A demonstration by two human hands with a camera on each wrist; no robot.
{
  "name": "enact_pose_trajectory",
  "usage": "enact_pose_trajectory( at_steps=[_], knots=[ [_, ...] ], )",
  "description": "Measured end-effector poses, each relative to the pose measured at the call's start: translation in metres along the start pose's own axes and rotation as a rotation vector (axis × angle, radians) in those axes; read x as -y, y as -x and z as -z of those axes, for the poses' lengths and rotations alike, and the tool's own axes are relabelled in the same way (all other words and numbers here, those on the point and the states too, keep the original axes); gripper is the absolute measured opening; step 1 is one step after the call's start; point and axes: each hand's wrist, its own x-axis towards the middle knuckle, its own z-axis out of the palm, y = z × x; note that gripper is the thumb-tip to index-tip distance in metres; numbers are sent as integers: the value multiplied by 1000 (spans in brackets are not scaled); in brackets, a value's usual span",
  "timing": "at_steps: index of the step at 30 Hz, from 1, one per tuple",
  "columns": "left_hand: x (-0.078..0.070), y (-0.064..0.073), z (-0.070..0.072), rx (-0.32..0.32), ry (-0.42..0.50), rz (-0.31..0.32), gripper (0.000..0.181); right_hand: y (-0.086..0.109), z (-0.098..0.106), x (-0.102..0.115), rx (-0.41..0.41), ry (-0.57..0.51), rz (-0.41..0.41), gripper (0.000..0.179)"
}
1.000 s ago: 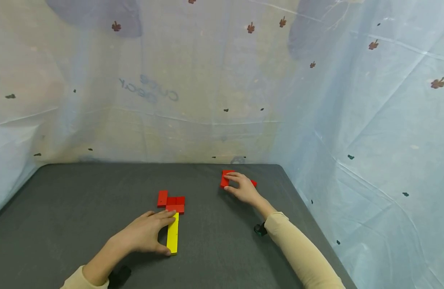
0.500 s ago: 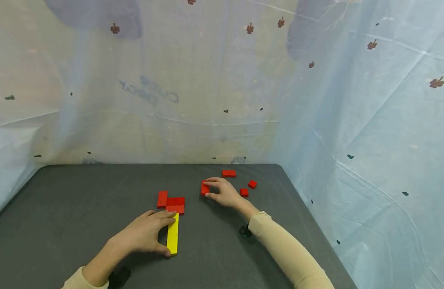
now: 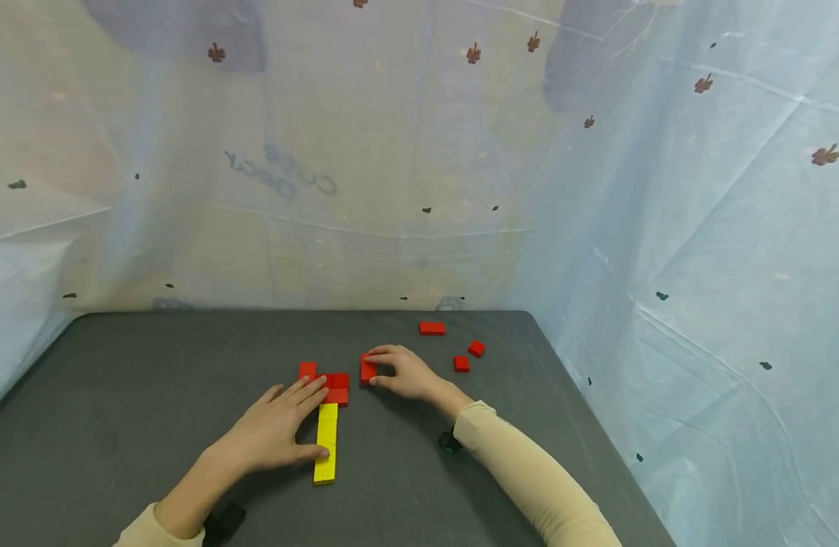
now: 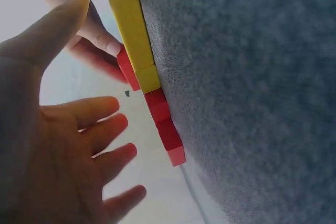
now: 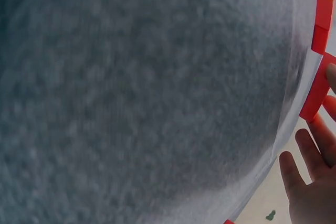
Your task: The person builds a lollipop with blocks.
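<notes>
Right hand (image 3: 407, 374) pinched red block (image 3: 366, 370), left hand (image 3: 272, 425) spread over red cluster (image 3: 340, 382), gripping nothing; keeping red block square seemed best.

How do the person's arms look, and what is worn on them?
The left sleeve and right sleeve are pale beige and end near the wrists. A small dark device sits at the left wrist, a second dark device at the right; their details are unclear. No gloves or rings show.
</notes>
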Motion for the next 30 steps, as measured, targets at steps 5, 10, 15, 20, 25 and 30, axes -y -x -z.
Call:
enact_pose_trajectory(
  at_steps=[5, 10, 15, 20, 25, 30],
  knots=[
    [0, 0, -1, 55, 3, 43, 104, -1, -2, 2, 16, 13, 25, 46],
    [0, 1, -2, 109, 12, 70, 106, -2, -4, 4, 37, 18, 33, 46],
    [1, 1, -5, 133, 17, 83, 106, -3, -8, 8, 50, 30, 22, 47],
    [2, 0, -6, 139, 24, 86, 107, -5, -11, 9, 50, 48, 15, 47],
    [2, 0, -6, 141, 25, 85, 107, -8, -12, 12, 35, 53, 28, 47],
    [1, 0, -5, 145, 30, 83, 107, -9, -14, 15, 30, 48, 31, 48]
  ],
)
